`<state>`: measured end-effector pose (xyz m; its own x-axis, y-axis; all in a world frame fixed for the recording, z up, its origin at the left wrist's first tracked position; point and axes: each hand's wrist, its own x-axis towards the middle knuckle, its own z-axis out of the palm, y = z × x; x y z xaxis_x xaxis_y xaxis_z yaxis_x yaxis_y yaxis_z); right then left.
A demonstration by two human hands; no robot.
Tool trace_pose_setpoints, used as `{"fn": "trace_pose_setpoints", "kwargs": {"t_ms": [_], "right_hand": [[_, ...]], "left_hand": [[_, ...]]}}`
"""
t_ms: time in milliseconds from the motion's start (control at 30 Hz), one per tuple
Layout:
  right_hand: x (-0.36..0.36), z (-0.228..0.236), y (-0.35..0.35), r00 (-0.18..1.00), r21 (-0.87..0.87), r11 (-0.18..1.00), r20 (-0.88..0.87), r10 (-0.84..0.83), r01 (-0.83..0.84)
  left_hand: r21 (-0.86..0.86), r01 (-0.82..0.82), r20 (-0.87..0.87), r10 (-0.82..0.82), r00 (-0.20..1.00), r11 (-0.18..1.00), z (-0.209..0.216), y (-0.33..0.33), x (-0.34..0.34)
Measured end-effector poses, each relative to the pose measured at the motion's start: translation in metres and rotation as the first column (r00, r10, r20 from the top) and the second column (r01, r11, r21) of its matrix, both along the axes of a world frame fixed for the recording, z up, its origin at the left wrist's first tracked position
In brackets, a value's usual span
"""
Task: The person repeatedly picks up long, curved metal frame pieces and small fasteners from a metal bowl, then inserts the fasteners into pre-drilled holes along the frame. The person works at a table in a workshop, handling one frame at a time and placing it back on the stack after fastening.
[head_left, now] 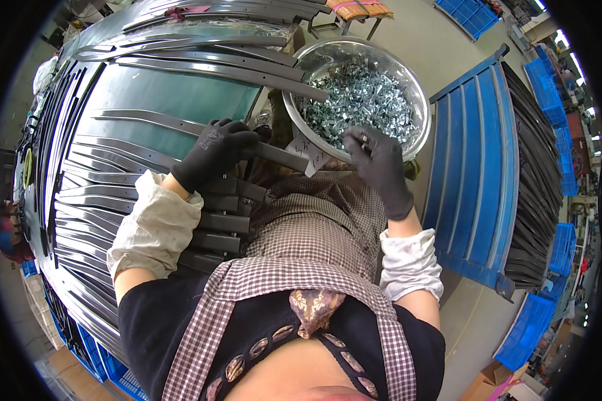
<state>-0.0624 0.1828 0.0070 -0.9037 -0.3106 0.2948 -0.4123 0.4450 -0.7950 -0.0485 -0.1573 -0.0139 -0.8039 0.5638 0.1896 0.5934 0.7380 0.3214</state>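
My left hand [215,150], in a black glove, is closed around a long dark grey strip [284,156]. The strip's right end sticks out past my fingers, in front of my apron. My right hand [379,164], also black-gloved, is raised at the near rim of a large round metal basin [423,127]. Its fingers are pinched together, and a small shiny metal clip [364,141] shows at their tips. Many loose clips [361,93] of the same shiny kind lie heaped in the basin. The two hands are apart, with the strip's end between them.
More dark strips [107,180] lie side by side on the green-topped table [180,93] to my left. Others lie crosswise at its far side. On the right stands a blue metal rack [471,167] with a dense stack of dark strips [532,180]. Blue crates [525,331] stand beyond it.
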Motion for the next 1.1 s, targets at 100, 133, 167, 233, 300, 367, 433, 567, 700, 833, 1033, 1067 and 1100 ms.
{"fn": "trace_pose_setpoints", "kwargs": {"t_ms": [100,133,167,233,300,367,433,567,700,833,1033,1067,1100], "right_hand": [[0.040,-0.009,-0.009,0.996,-0.025,0.997,0.048,0.079,-0.078],[0.052,-0.016,-0.013,0.993,0.000,0.993,0.010,0.115,-0.115],[0.061,-0.022,-0.017,0.988,0.027,0.988,-0.026,0.152,-0.151],[0.073,-0.027,-0.030,0.956,0.074,0.976,-0.200,0.215,-0.204],[0.081,-0.029,-0.038,0.932,0.126,0.956,-0.220,0.287,-0.265],[0.086,-0.040,-0.040,0.956,0.030,0.970,-0.162,0.245,-0.243],[0.090,-0.042,-0.044,0.974,-0.162,0.961,-0.012,0.227,-0.226],[0.090,-0.026,-0.039,0.785,-0.360,0.916,0.509,0.352,-0.177],[0.095,-0.034,-0.035,0.731,-0.467,0.875,0.550,0.404,-0.132],[0.097,-0.035,-0.028,0.655,-0.533,0.844,0.617,0.437,-0.061],[0.086,-0.065,-0.019,0.913,-0.280,0.959,0.378,0.153,-0.045],[0.082,-0.064,-0.016,0.936,-0.191,0.981,0.336,0.109,-0.045],[0.077,-0.069,-0.014,0.967,-0.096,0.993,0.239,0.083,-0.062]], "left_hand": [[-0.017,-0.019,-0.268,0.013,0.963,1.000,0.019,0.012,0.010],[0.063,0.010,-0.071,-0.005,0.997,0.998,0.029,0.019,0.015],[0.146,0.021,0.128,-0.040,0.991,0.989,0.040,0.030,0.023],[0.436,0.100,0.232,-0.219,0.948,0.894,0.043,0.052,0.041],[0.331,0.089,0.300,-0.194,0.934,0.939,0.046,0.065,0.051],[0.298,0.082,0.326,-0.182,0.928,0.951,0.039,0.067,0.054],[0.211,0.128,0.217,-0.174,0.961,0.969,0.039,0.068,0.057],[-0.143,0.351,-0.089,-0.365,0.927,0.925,0.037,0.068,0.058],[-0.182,0.405,-0.226,-0.439,0.869,0.896,0.024,0.070,0.059],[-0.293,0.436,-0.238,-0.506,0.829,0.851,0.027,0.073,0.055],[0.015,0.245,-0.115,-0.241,0.964,0.969,0.015,0.058,0.009],[0.030,0.198,-0.131,-0.192,0.973,0.980,0.006,0.047,-0.002],[0.041,0.186,-0.113,-0.180,0.977,0.982,-0.011,0.036,-0.008]]}}
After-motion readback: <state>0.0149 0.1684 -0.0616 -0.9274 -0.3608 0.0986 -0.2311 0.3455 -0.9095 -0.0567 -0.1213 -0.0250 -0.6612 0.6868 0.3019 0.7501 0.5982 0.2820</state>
